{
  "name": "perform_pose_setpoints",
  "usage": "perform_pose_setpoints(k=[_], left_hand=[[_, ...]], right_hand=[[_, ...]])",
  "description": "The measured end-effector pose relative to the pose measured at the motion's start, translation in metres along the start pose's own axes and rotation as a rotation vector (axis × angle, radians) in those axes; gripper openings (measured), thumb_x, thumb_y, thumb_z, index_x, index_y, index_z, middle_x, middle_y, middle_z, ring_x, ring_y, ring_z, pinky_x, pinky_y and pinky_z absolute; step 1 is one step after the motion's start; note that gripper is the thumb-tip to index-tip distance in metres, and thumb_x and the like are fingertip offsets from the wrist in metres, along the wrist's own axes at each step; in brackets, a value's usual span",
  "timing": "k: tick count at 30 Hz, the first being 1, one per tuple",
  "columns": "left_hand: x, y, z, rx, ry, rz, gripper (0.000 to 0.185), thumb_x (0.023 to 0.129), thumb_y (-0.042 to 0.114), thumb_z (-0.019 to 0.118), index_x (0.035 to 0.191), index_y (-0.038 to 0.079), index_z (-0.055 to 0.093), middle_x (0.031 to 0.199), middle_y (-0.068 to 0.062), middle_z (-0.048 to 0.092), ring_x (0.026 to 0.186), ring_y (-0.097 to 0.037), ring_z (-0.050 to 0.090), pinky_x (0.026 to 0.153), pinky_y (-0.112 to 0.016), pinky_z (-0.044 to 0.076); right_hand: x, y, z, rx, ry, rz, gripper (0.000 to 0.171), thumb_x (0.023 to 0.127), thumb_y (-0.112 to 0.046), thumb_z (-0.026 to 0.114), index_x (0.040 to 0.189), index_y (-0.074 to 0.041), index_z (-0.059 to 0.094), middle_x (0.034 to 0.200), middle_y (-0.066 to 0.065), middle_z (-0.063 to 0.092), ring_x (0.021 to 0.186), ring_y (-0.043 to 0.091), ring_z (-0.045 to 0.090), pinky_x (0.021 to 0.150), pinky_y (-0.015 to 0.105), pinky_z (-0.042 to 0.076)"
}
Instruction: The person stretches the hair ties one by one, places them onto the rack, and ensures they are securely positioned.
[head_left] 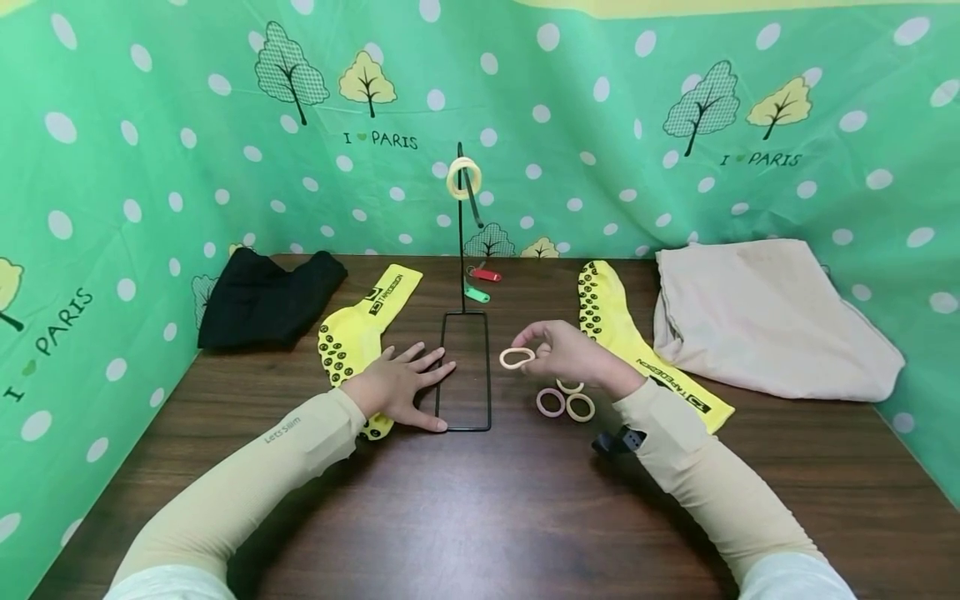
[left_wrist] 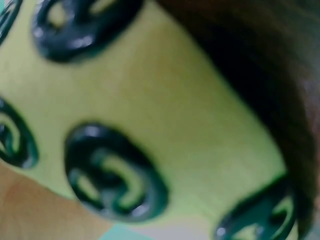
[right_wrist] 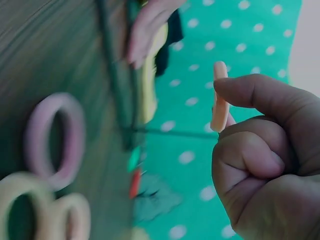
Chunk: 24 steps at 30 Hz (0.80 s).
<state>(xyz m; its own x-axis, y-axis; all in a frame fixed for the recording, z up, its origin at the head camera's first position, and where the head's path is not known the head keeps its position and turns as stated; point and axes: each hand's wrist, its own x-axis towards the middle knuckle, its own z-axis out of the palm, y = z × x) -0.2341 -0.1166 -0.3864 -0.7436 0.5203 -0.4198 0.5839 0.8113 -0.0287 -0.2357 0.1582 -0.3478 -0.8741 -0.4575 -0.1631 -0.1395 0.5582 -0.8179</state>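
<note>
My right hand (head_left: pixel 558 354) pinches a peach hair tie (head_left: pixel 517 358) between thumb and fingertips, above the table beside the stand. In the right wrist view this hair tie (right_wrist: pixel 220 97) appears edge-on. My left hand (head_left: pixel 401 385) lies with fingers spread across the left side of the black wire stand's base (head_left: pixel 489 375), its thumb at the near corner. On the stand's upper arm hang pale yellow hair ties (head_left: pixel 452 179). Below my right hand lie a pink hair tie (head_left: pixel 551 403) and cream ones (head_left: pixel 581 408). A yellow grip sock (left_wrist: pixel 190 125) fills the left wrist view.
That yellow sock (head_left: pixel 352 327) lies partly under my left hand and forearm; another (head_left: pixel 618 321) lies by my right forearm. Black cloth (head_left: pixel 262 300) is at left, beige cloth (head_left: pixel 765 321) at right. Red (head_left: pixel 487 275) and green (head_left: pixel 477 294) tags lie behind the stand's base.
</note>
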Motion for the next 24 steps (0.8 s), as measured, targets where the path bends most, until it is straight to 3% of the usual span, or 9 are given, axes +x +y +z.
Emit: perform_pose_setpoints(k=[7,13,19,24], left_hand=[[0.001,-0.001,0.001,0.001,0.0,-0.003,0.098,0.071,0.084,0.039,0.149,0.035,0.006,0.157,0.006,0.002,0.145,-0.027,0.001,0.111,-0.059,0.011],[0.001,-0.003,0.001,0.003,-0.003,-0.011,0.099,0.07,0.085,0.038,0.149,0.036,0.003,0.157,0.007,0.0,0.145,-0.026,0.0,0.111,-0.058,0.01],[0.001,-0.003,0.001,0.003,0.001,-0.012,0.098,0.071,0.085,0.038,0.149,0.036,0.004,0.157,0.007,0.001,0.145,-0.026,0.0,0.111,-0.058,0.01],[0.002,-0.003,0.003,-0.005,0.004,-0.01,0.099,0.07,0.085,0.038,0.149,0.036,0.002,0.157,0.008,-0.001,0.145,-0.025,-0.001,0.111,-0.058,0.009]], right_hand=[[-0.017,-0.047,0.001,0.026,0.074,-0.104,0.03,0.077,0.0,0.066,0.106,-0.003,0.058,0.05,-0.006,0.032,0.039,0.006,0.029,0.038,0.018,0.024],[-0.042,-0.092,-0.003,0.01,0.143,-0.244,0.029,0.077,-0.002,0.069,0.104,-0.006,0.06,0.048,-0.004,0.027,0.041,0.006,0.026,0.039,0.02,0.023],[-0.061,-0.128,-0.01,-0.031,0.256,-0.47,0.029,0.074,0.001,0.072,0.102,-0.005,0.062,0.048,-0.005,0.023,0.042,0.007,0.022,0.04,0.022,0.023],[-0.064,-0.147,-0.017,-0.031,0.388,-0.658,0.031,0.071,0.006,0.073,0.1,-0.002,0.062,0.045,-0.002,0.022,0.04,0.009,0.019,0.039,0.024,0.019]])
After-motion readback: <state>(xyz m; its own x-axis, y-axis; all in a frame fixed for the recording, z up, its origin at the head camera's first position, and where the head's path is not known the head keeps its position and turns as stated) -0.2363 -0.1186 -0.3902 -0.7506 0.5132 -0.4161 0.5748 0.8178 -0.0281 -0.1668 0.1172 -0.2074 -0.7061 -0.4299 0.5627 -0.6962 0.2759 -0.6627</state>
